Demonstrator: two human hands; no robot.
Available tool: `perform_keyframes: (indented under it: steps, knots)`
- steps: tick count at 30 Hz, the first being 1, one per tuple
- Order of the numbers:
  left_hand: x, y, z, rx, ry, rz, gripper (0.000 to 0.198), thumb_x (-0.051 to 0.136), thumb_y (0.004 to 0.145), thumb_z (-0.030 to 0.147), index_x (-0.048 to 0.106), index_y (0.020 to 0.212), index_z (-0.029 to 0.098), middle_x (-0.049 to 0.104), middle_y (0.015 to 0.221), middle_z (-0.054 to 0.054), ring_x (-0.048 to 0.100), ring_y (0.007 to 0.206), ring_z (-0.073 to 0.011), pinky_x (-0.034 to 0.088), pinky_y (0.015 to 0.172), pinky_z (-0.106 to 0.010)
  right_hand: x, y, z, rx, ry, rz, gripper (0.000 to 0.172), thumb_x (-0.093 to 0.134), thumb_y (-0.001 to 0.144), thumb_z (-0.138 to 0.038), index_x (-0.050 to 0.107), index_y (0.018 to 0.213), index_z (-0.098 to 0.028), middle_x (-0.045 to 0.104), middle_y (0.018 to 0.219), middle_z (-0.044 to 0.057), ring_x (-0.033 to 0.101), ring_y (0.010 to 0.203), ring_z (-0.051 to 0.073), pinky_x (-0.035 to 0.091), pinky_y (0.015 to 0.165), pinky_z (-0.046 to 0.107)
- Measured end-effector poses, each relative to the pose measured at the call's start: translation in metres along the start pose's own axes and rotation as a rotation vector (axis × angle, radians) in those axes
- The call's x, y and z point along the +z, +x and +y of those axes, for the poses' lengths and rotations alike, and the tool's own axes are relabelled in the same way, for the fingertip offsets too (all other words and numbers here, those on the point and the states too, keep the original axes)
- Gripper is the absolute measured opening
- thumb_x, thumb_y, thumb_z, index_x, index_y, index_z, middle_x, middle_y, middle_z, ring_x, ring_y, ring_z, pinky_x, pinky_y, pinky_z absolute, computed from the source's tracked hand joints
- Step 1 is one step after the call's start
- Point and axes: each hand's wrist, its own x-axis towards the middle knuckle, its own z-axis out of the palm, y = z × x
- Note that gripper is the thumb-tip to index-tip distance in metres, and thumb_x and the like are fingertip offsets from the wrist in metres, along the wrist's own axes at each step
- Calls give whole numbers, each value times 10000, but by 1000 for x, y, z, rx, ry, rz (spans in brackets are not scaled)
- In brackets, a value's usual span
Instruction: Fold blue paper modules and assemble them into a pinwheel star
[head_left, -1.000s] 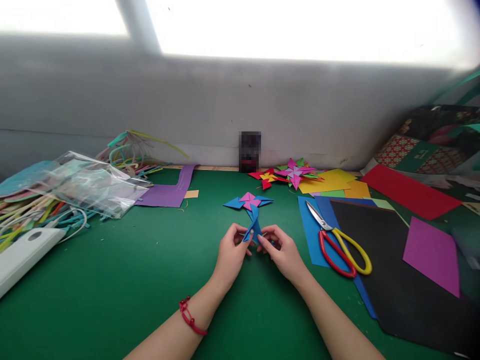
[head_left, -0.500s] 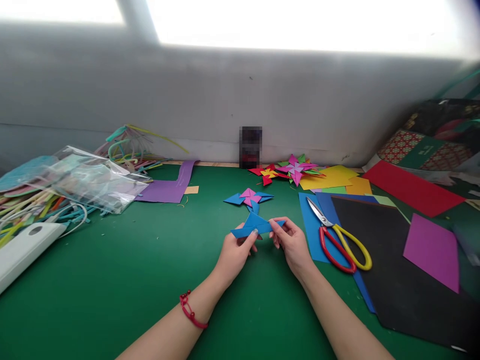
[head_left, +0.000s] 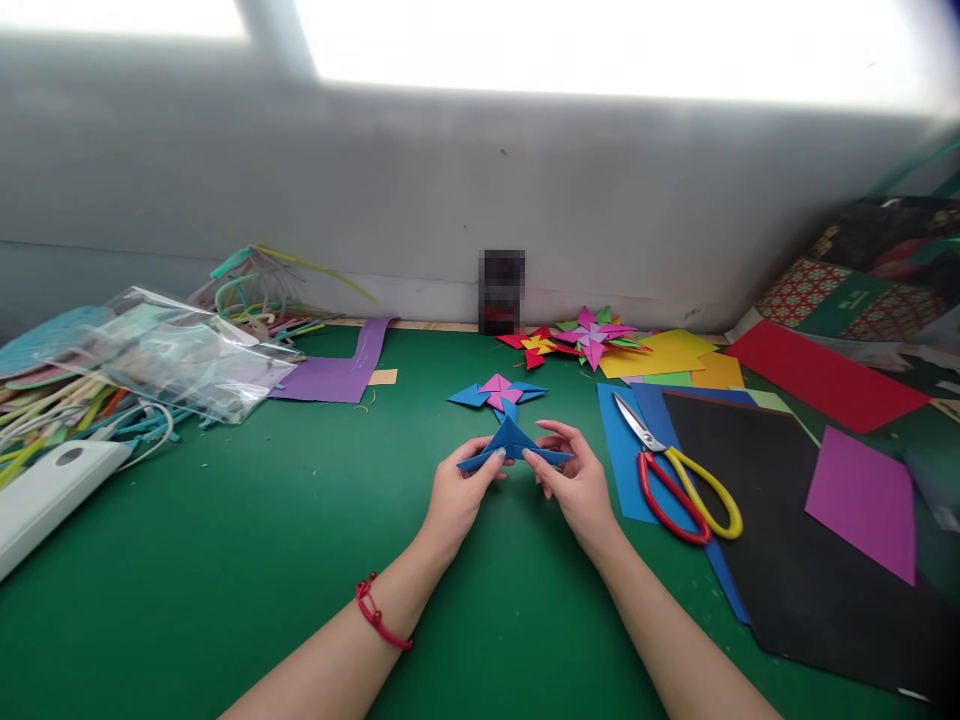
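Observation:
A folded blue paper piece [head_left: 511, 436], peaked in the middle with a point out to each side, is held between both hands. My left hand [head_left: 461, 488] pinches its left part, thumb on the near edge. On its right part rests the thumb of my right hand [head_left: 577, 483], with the fingers behind it and the index finger raised. Just beyond lies a pink and blue folded paper star [head_left: 500, 392] on the green table, one blue point partly hidden behind the held piece.
Scissors [head_left: 651, 440] with red and yellow handles lie on blue and black sheets [head_left: 780, 520] at right. Finished paper stars [head_left: 592, 335] and yellow paper [head_left: 660, 355] are at the back. A plastic bag [head_left: 187, 350], colored strips and a white device [head_left: 56, 500] occupy the left.
The blue piece has turned to a more symmetrical shape facing me. My right thumb has moved inward from its right tip to near its middle, and my left hand has shifted slightly left.

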Motion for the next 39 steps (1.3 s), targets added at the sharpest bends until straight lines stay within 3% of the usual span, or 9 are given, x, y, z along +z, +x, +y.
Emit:
perform_keyframes:
  steps: [5,9,13,22,30,34,39]
  knots:
    - [0,-2,4,-67,-191,-80,275,637,698,302,634,909,125,653,927,-86,601,904,-231,487,786,-343,-4,4,7,65,34,-71,246,587,744,-406,601,751,-160,504,504,-30,426,402,85,343,398,219]
    - [1,-3,3,-116,-311,-131,252,632,712,293,647,882,108,648,942,-97,579,944,-223,476,810,-337,-6,4,6,88,79,-50,273,591,741,-414,611,684,-148,509,490,-20,422,409,87,335,413,223]
    - [-1,-1,2,-168,-372,-139,238,645,707,282,634,861,101,654,868,-82,613,825,-169,472,811,-307,-6,3,7,104,129,-70,282,596,744,-401,607,640,-139,521,505,-3,420,425,90,329,413,222]
    - [-2,0,0,-285,-505,-137,237,696,663,237,587,838,119,649,795,-39,633,713,-122,494,755,-261,-5,2,8,158,221,-126,288,600,731,-417,582,637,-146,529,507,-8,447,430,93,344,403,217]
    - [-4,-1,0,-299,-496,-183,225,684,677,228,566,847,139,665,780,-31,642,705,-120,482,708,-230,-3,0,6,153,261,-172,244,576,759,-403,562,730,-161,508,510,-27,446,428,93,338,388,208]
    - [-3,-3,4,-280,-439,-197,217,684,671,246,588,834,139,659,786,-37,641,706,-131,473,711,-243,-3,2,4,165,301,-127,254,607,729,-406,543,710,-161,482,509,-37,441,415,84,335,364,195]
    - [1,-6,7,-229,-295,-324,389,685,658,234,565,1021,160,626,995,-98,616,868,-206,470,711,-274,-6,7,6,210,397,26,250,623,712,-408,501,729,-190,447,517,-63,440,391,73,310,327,170]
